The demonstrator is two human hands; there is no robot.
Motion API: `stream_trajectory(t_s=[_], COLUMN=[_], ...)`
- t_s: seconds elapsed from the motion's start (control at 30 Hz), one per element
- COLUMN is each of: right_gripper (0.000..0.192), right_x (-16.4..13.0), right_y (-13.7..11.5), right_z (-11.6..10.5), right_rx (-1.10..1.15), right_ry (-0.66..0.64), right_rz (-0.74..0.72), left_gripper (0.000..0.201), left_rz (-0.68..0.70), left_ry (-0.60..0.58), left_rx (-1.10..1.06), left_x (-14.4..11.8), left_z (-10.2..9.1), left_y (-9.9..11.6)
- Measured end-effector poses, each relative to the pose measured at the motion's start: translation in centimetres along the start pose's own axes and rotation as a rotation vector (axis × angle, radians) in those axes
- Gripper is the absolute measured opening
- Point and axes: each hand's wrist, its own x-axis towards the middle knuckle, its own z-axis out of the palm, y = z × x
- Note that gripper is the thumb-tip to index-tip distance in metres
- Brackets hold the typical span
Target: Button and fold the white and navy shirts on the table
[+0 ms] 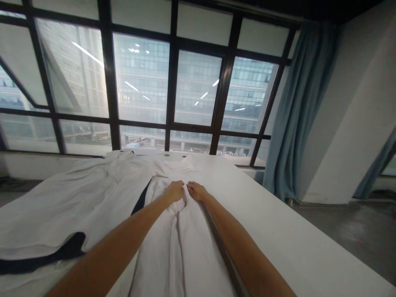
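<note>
A long white garment (198,247) lies stretched towards me on the white table (260,218), with folds running down its middle. I cannot tell its exact kind. My left hand (175,191) pinches its far edge, fingers curled, beside a curved opening in the cloth. Just right of it, my right hand (197,191) is closed on the same far edge; the fingertips of both hands almost meet. To the left, more white clothing (102,194) is spread out, wrinkled, with a dark navy piece (72,246) showing from under its near edge.
Beyond the table stand large dark-framed windows (225,82), one pane tilted at left. A blue curtain (297,119) hangs at the right beside a white pillar (337,136). Grey floor (355,231) lies past the table's right edge.
</note>
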Motion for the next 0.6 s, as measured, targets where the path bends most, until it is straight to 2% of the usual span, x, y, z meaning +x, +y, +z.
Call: stream_trajectory(t_s=[0.1,0.17,0.27,0.33,0.4,0.43,0.5,0.57,0.6], right_gripper=[0.056,0.071,0.092,0.101,0.098,0.089,0.065,0.051,0.051], right_x=[0.1,0.2,0.0,-0.5,-1.2,-1.6,-2.3,-2.9,-3.1], right_y=[0.0,0.1,0.2,0.2,-0.2,-0.4,-1.1,-1.6,-1.7], right_z=[-0.2,-0.4,-0.9,-1.3,-1.6,-1.7,-1.9,-1.9,-1.9], right_rx=[0.000,0.022,0.024,0.002,-0.030,-0.047,-0.072,-0.092,-0.098], right_ry=[-0.175,-0.250,-0.267,-0.207,-0.086,-0.017,0.080,0.077,0.038], right_rz=[0.057,0.090,0.083,0.059,0.028,0.019,0.032,0.048,0.048], left_gripper=[0.034,0.039,0.045,0.047,0.046,0.045,0.043,0.039,0.038], left_rz=[0.151,0.178,0.138,0.123,0.099,0.085,0.070,0.075,0.080], left_ry=[0.003,-0.014,-0.029,0.048,0.152,0.181,0.162,0.116,0.106], left_rx=[0.232,0.354,0.392,0.389,0.351,0.327,0.287,0.271,0.267], left_x=[-0.7,-1.1,-1.3,-0.9,-0.2,0.2,1.0,1.6,1.9], left_z=[-2.0,-2.8,-3.3,-3.3,-3.5,-3.7,-4.1,-4.5,-4.7], left_y=[-2.4,-4.5,-7.5,-9.2,-10.6,-11.3,-12.4,-13.1,-13.3])
